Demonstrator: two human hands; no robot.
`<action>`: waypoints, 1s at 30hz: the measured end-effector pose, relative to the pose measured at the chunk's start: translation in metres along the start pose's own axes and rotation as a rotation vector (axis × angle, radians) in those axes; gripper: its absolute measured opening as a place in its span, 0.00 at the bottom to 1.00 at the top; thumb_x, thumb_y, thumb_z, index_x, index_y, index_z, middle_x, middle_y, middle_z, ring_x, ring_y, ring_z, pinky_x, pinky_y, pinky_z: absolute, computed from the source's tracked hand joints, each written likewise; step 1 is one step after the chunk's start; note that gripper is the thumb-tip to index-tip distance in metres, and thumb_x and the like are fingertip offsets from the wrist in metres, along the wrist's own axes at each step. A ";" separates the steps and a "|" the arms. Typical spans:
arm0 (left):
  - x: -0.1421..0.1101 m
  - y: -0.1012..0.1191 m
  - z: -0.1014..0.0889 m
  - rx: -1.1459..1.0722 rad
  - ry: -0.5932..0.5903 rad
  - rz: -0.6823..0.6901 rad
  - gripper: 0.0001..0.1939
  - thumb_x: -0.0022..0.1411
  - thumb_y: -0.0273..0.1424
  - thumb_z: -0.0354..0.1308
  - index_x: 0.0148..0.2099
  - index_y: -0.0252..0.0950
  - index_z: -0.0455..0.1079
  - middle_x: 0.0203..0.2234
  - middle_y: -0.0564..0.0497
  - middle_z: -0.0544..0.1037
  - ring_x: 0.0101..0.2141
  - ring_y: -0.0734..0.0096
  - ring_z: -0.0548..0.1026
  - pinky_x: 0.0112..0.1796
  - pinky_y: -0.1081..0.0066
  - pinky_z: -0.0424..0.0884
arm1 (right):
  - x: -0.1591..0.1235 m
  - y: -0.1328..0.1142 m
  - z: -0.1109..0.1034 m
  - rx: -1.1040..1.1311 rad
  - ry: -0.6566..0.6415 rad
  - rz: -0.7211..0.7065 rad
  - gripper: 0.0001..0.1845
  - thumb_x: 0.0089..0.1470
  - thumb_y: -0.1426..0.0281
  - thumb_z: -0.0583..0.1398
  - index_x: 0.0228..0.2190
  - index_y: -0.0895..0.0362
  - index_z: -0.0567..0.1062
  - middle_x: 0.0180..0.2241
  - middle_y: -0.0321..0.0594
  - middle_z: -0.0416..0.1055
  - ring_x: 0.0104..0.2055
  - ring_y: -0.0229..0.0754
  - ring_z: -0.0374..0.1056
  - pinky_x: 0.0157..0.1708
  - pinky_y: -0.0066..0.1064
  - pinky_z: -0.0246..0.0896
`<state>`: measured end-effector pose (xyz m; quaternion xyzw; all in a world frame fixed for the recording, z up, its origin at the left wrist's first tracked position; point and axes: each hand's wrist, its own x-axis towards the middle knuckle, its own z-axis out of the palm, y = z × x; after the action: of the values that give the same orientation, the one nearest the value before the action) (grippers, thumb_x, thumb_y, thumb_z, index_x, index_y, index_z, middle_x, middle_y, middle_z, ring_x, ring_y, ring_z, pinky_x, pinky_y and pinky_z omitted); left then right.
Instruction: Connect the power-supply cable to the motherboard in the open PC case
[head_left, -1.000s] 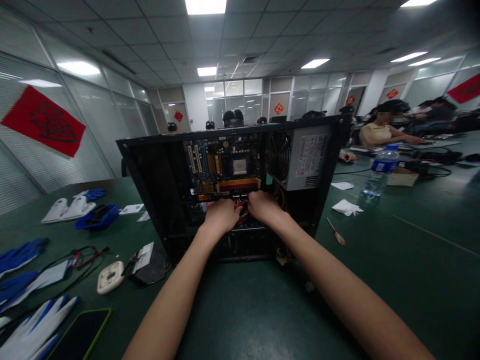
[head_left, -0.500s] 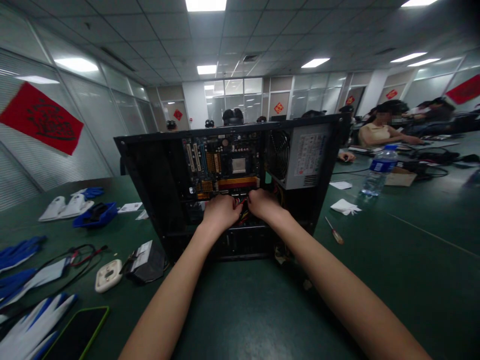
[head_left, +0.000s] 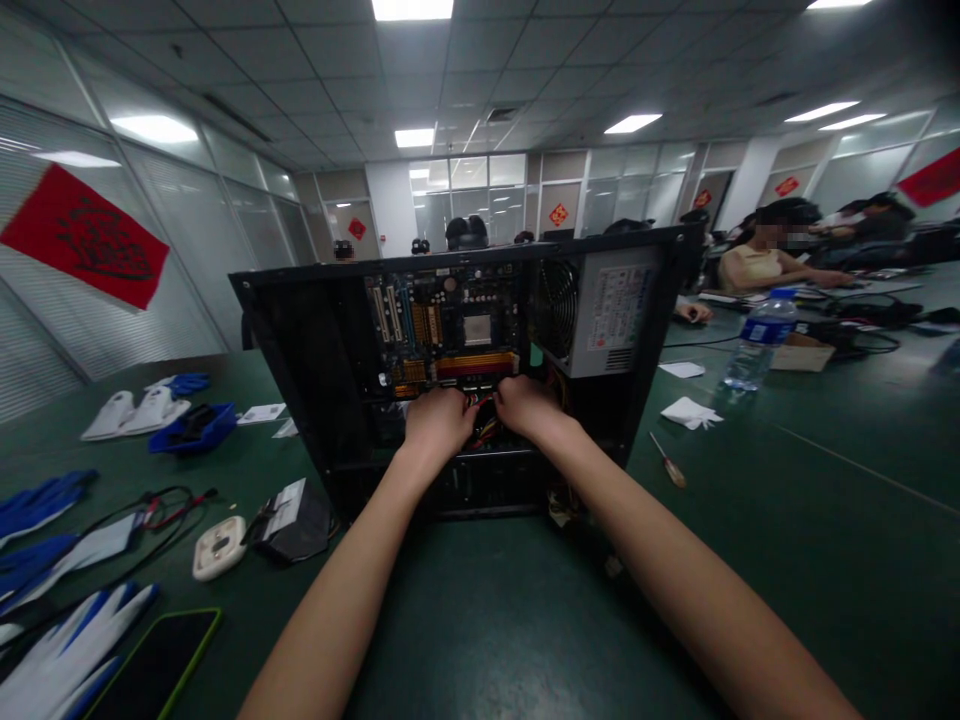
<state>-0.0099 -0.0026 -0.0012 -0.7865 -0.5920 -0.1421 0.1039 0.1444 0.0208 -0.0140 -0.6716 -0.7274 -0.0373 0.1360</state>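
Observation:
An open black computer case (head_left: 285, 350) stands upright on the green table, its inside facing me. In it sit a motherboard (head_left: 478, 330) with orange and red memory slots (head_left: 476, 366) and, at upper right, a grey power supply (head_left: 611, 312) with a fan. Below the slots, my left hand (head_left: 439, 420) has its fingers closed on red, yellow and black cables (head_left: 487, 432). Just to its right, my right hand (head_left: 525, 408) pinches the same cables. The backs of both hands hide most of the fingertips and the cable ends.
On the left lie work gloves (head_left: 75, 650), a phone (head_left: 161, 665), a white square object (head_left: 220, 548), a dark box-shaped part (head_left: 292, 520) and a blue tray (head_left: 217, 428). A screwdriver (head_left: 667, 460), crumpled tissue (head_left: 690, 412) and water bottle (head_left: 761, 340) are right; a person (head_left: 772, 265) sits beyond.
My left hand has shifted slightly left, away from the right hand, so more of the cables shows between them. The right hand and the case stay almost where they were.

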 end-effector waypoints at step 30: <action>-0.003 0.003 0.001 0.016 0.026 -0.060 0.21 0.66 0.47 0.51 0.44 0.35 0.76 0.36 0.40 0.82 0.38 0.52 0.80 0.38 0.63 0.74 | -0.004 -0.003 -0.008 0.004 -0.001 -0.001 0.19 0.62 0.68 0.53 0.42 0.63 0.81 0.42 0.59 0.78 0.43 0.57 0.77 0.37 0.37 0.68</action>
<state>-0.0076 -0.0054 -0.0033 -0.7655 -0.6152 -0.1506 0.1133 0.1430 0.0147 -0.0065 -0.6709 -0.7279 -0.0358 0.1368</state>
